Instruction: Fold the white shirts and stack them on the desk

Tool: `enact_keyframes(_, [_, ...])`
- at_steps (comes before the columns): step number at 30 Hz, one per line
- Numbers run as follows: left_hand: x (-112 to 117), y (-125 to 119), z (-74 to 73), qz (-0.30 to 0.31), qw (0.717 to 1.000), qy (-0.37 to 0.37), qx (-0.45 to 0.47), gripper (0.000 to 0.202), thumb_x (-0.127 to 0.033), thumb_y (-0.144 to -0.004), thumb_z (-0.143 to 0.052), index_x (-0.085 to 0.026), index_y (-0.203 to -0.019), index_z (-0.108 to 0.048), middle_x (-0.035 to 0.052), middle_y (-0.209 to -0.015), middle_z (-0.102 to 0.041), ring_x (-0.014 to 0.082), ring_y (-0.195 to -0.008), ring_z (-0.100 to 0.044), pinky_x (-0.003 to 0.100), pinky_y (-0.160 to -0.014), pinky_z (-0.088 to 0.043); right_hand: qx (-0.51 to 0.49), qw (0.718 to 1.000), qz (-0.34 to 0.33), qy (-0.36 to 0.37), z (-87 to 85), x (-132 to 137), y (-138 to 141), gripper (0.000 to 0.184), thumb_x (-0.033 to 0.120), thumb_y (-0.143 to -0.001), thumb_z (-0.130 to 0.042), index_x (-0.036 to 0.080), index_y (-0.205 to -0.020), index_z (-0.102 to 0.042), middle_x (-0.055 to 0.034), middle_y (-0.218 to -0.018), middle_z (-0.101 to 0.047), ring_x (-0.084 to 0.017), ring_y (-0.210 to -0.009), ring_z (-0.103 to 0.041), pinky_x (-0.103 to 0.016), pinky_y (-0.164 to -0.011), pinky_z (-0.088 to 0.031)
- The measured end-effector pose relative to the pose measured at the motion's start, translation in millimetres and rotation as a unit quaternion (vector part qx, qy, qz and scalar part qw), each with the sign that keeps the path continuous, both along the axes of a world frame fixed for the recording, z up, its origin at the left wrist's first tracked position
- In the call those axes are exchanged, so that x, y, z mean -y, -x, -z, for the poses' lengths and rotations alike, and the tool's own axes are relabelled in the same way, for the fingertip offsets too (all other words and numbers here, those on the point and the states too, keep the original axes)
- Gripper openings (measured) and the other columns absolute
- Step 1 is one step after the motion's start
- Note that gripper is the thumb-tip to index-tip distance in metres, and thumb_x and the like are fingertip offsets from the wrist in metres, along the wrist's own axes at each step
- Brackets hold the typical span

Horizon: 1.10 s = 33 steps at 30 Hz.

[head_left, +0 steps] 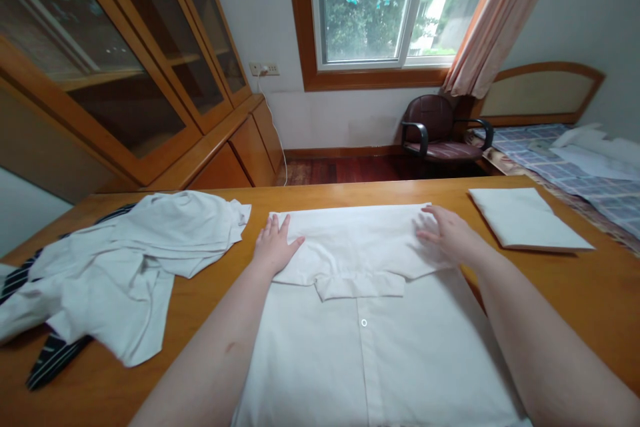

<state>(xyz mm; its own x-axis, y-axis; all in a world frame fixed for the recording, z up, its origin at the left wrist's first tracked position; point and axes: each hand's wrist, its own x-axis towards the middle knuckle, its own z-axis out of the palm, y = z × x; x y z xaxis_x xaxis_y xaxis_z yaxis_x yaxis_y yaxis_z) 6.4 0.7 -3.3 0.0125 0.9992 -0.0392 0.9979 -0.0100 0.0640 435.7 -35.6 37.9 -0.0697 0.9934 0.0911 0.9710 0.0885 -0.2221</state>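
A white button-up shirt [320, 347] lies spread on the wooden table in front of me. Its far part is folded over towards me, so the collar [363, 285] rests across the upper body, just above a small round button. My left hand [276, 243] lies on the left end of the folded part, fingers spread and pointing away. At the right end, my right hand [445, 233] is over the far corner of the fold with its fingers apart; whether all fingertips touch the cloth I cannot tell. The shirt's near edge runs out of view.
Crumpled white clothes [125, 267] lie at the left, with a black striped cloth [57, 357] under them. A folded white garment [530, 219] is at the far right of the table [210, 320]. Beyond stand a glass-door cabinet [200, 107], an armchair [435, 123] and a bed [595, 180].
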Motion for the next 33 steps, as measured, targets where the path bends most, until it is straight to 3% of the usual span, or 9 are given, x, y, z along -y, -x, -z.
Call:
enact_keyframes(3, [0.5, -0.2, -0.8, -0.001, 1.000, 0.003, 0.002, 0.082, -0.067, -0.083, -0.032, -0.020, -0.148, -0.019, 0.0151, -0.154, -0.009, 0.0295, -0.142, -0.008, 0.046, -0.111, -0.018, 0.034, 0.992, -0.084, 0.087, 19.4, 1.0, 21.9, 0.084, 0.057, -0.075, -0.056, 0.016, -0.143, -0.029, -0.0183, -0.151, -0.023, -0.034, -0.137, -0.023, -0.047, -0.109, -0.026])
enact_keyframes(7, [1.6, -0.3, -2.9, 0.003, 1.000, 0.004, 0.005, 0.081, -0.066, -0.083, -0.033, -0.020, -0.148, -0.019, 0.0153, -0.154, -0.009, 0.0292, -0.142, -0.008, 0.046, -0.111, -0.018, 0.087, 0.979, -0.096, 0.160, 34.3, 1.9, 30.4, 0.087, 0.058, -0.077, -0.052, 0.017, -0.147, -0.021, -0.0181, -0.153, -0.013, -0.034, -0.139, -0.008, -0.053, -0.110, -0.017])
enact_keyframes(10, [1.4, 0.9, -3.4, 0.006, 1.000, 0.007, 0.007, 0.076, -0.062, -0.086, -0.032, -0.020, -0.148, -0.020, 0.0145, -0.154, -0.011, 0.0288, -0.142, -0.008, 0.045, -0.111, -0.019, 0.078, 0.983, -0.099, 0.133, 33.4, -1.2, 25.4, 0.080, 0.057, -0.080, -0.050, 0.018, -0.146, -0.028, -0.0157, -0.152, -0.019, -0.032, -0.139, -0.014, -0.049, -0.111, -0.021])
enact_keyframes(13, [0.2, 3.4, -4.5, 0.009, 1.000, 0.000, 0.011, 0.070, -0.058, -0.088, -0.030, -0.020, -0.147, -0.023, 0.0138, -0.154, -0.015, 0.0292, -0.141, -0.013, 0.045, -0.110, -0.022, 0.055, 0.996, -0.070, 0.020, 31.3, -8.5, 17.8, 0.066, 0.055, -0.086, -0.041, 0.018, -0.141, -0.038, -0.0132, -0.150, -0.028, -0.029, -0.138, -0.023, -0.043, -0.111, -0.023])
enact_keyframes(16, [-0.4, 5.8, -9.1, 0.004, 1.000, -0.029, 0.006, 0.068, -0.056, -0.089, -0.028, -0.018, -0.146, -0.027, 0.0135, -0.152, -0.021, 0.0319, -0.140, -0.015, 0.050, -0.110, -0.019, 0.057, 0.997, -0.014, -0.050, 34.6, -16.2, 13.5, 0.067, 0.054, -0.088, -0.035, 0.015, -0.143, -0.034, -0.0139, -0.152, -0.022, -0.029, -0.140, -0.016, -0.046, -0.111, -0.021])
enact_keyframes(20, [3.3, 3.4, -18.5, 0.105, 0.993, -0.052, 0.006, 0.063, -0.051, -0.091, -0.028, -0.020, -0.146, -0.028, 0.0063, -0.154, -0.020, 0.0274, -0.142, -0.008, 0.049, -0.114, -0.008, 0.077, 0.997, 0.001, 0.002, 43.6, -19.2, 16.9, 0.073, 0.056, -0.088, -0.034, 0.013, -0.146, -0.024, -0.0183, -0.152, -0.020, -0.032, -0.140, -0.013, -0.051, -0.109, -0.021])
enact_keyframes(24, [8.6, -6.5, -21.2, 0.184, 0.983, -0.017, 0.009, 0.061, -0.051, -0.091, -0.030, -0.025, -0.146, -0.026, 0.0016, -0.155, -0.015, 0.0245, -0.142, -0.005, 0.046, -0.114, -0.007, 0.092, 0.996, -0.003, -0.012, 46.2, -16.4, 25.1, 0.071, 0.057, -0.087, -0.035, 0.018, -0.146, -0.025, -0.0156, -0.153, -0.019, -0.033, -0.140, -0.011, -0.055, -0.109, -0.015])
enact_keyframes(28, [9.9, -10.0, -15.1, 0.162, 0.986, 0.028, 0.000, 0.065, -0.054, -0.088, -0.035, -0.027, -0.147, -0.023, 0.0024, -0.155, -0.012, 0.0254, -0.142, -0.007, 0.046, -0.114, -0.010, 0.085, 0.995, -0.058, 0.018, 43.2, -14.2, 29.0, 0.066, 0.053, -0.090, -0.032, 0.020, -0.146, -0.026, -0.0127, -0.153, -0.018, -0.028, -0.140, -0.015, -0.052, -0.110, -0.019])
enact_keyframes(33, [10.1, -3.9, -15.4, 0.098, 0.994, 0.039, -0.010, 0.067, -0.056, -0.087, -0.036, -0.026, -0.146, -0.025, 0.0085, -0.155, -0.010, 0.0298, -0.141, -0.008, 0.046, -0.112, -0.014, 0.073, 0.996, -0.043, 0.022, 37.9, -12.2, 32.1, 0.065, 0.052, -0.089, -0.036, 0.018, -0.144, -0.031, -0.0135, -0.152, -0.020, -0.029, -0.140, -0.015, -0.053, -0.110, -0.018])
